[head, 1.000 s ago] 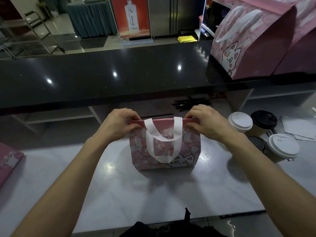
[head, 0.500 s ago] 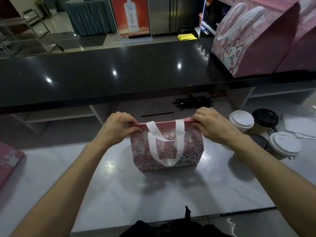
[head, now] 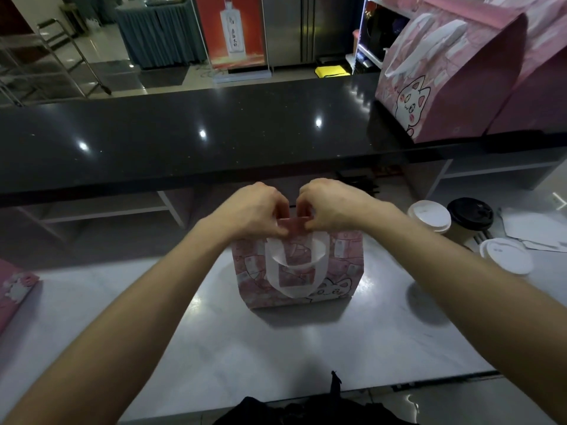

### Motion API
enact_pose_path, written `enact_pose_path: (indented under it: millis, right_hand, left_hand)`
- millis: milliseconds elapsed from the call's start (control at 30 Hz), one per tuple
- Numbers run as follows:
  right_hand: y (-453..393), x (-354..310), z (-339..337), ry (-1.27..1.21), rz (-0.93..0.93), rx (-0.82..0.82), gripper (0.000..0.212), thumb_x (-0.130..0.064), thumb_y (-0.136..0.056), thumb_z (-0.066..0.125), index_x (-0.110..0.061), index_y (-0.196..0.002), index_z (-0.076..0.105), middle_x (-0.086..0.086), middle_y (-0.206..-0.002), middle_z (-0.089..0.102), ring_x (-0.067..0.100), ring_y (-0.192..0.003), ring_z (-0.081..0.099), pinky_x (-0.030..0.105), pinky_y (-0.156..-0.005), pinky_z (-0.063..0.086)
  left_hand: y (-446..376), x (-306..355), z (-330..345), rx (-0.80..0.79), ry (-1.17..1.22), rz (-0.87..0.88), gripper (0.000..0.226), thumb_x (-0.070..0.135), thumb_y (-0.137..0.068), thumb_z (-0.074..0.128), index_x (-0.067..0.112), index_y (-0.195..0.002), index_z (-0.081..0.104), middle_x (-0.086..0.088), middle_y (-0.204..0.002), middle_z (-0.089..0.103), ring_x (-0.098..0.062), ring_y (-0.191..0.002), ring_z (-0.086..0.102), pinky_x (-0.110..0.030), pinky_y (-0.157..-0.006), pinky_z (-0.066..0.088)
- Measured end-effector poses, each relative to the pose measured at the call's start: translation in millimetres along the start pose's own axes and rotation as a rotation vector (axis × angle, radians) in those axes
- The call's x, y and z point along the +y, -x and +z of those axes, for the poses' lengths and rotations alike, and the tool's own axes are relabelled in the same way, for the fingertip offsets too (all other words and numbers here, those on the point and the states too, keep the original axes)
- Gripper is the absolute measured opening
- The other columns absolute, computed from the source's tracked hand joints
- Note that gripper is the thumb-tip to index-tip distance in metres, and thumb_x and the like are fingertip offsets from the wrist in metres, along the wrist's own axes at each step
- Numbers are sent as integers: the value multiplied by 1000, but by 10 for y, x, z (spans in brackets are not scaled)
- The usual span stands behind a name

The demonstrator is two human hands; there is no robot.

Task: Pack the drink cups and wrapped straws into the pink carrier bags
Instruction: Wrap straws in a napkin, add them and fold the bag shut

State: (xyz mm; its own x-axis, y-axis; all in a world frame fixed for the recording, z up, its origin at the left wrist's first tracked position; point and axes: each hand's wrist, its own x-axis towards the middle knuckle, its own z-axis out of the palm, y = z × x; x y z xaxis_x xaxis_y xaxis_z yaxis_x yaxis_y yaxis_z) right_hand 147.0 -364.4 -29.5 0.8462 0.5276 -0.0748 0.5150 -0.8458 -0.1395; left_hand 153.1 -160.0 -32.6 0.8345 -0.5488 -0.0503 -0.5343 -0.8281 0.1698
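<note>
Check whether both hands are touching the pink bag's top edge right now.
Touching. The head view shows the left hand and right hand pinching the folded top edge of the pink bag at its middle.

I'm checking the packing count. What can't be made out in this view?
- Inside of the pink bag: top pinched by left hand and right hand; contents hidden.
- Black straws: dark, partly behind the right hand; count unclear.
- Bags on the counter: cut off by the right edge.

Landmark: pink bag (head: 334, 271) on grey counter (head: 276, 348).
Bag's near side: bare counter.
Bag's left: bare up to flat pink bag (head: 15, 289).
Bag's right: lidded cups (head: 429, 216) crowd.
Behind bag: black ledge (head: 184, 139) overhangs, dark sticks, possibly straws (head: 359, 184).
</note>
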Motion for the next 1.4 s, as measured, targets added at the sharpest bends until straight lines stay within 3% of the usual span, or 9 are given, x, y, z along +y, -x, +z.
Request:
enact_pose_path:
  millis: [200,433,567,667,900,1033,1133,1233,1400]
  right_hand:
    - [55,-39,125,140,-176,82,19,-37,-103,65,-23,-98,77,-14,-93,54,17,-104,56,40,-97,45]
    - [547,424,0,-322,85,207,69,-82,-89,55,-28,-130,72,-15,-127,67,5,-115,61,30,-100,51]
    - [656,616,174,-214,223,52,35,-54,-89,83,-30,-114,78,-17,-114,67,11,-108,63,40,-95,56]
    - [601,593,292,-188,217,125,13,-38,-94,83,-27,-99,78,-16,-96,63,16,-96,64,41,-84,58]
    - [693,689,394,-216,212,181,13,-34,-99,78,-23,-105,81,-16,-94,64,15,-94,64,37,-81,54]
    - [814,552,389,-260,258,269,10,-34,-95,83,-25,-98,84,-13,-85,71,15,-85,66,42,-79,59]
    - [974,382,430,-295,245,262,24,-53,-90,81,-29,-89,83,-16,-79,74,7,-79,69,31,-74,58]
    - [1241,138,497,-522,183,253,37,-77,-88,65,-43,-83,78,-23,-82,75,-1,-85,70,12,-74,52]
    - [1510,61,880,-573,158,276,27,-47,-96,72,-27,-112,77,-17,-105,73,4,-99,70,32,-87,60]
  left_hand:
    - [31,1,144,92,11,69,11,34,-95,79,26,-100,85,8,-92,76,-19,-90,70,-43,-82,58]
    - [378,-489,1,63,300,-47,58,78,-83,68,40,-127,72,22,-116,64,3,-104,65,-17,-85,56]
    - [478,-654,22,28,205,-121,24,39,-91,86,35,-114,79,20,-106,66,-4,-97,66,-24,-83,60]
    - [436,-569,27,89,86,-106,15,28,-92,87,27,-106,82,15,-99,69,-8,-91,66,-29,-81,61]
    - [459,-683,117,88,11,-83,18,19,-93,86,27,-108,80,14,-101,66,-9,-94,64,-24,-79,51]
    - [283,-706,125,327,-233,-15,16,30,-94,84,24,-108,81,6,-100,74,-19,-95,64,-38,-91,48]
    - [159,-620,201,524,-50,-238,35,33,-89,89,21,-113,67,2,-101,68,-22,-92,66,-43,-84,56]
    - [273,-554,337,507,263,-363,37,31,-90,89,25,-110,58,9,-90,66,-15,-84,69,-37,-78,60]
    - [1152,-336,689,522,398,-317,17,36,-89,76,36,-91,59,16,-82,68,-5,-77,68,-31,-68,63]
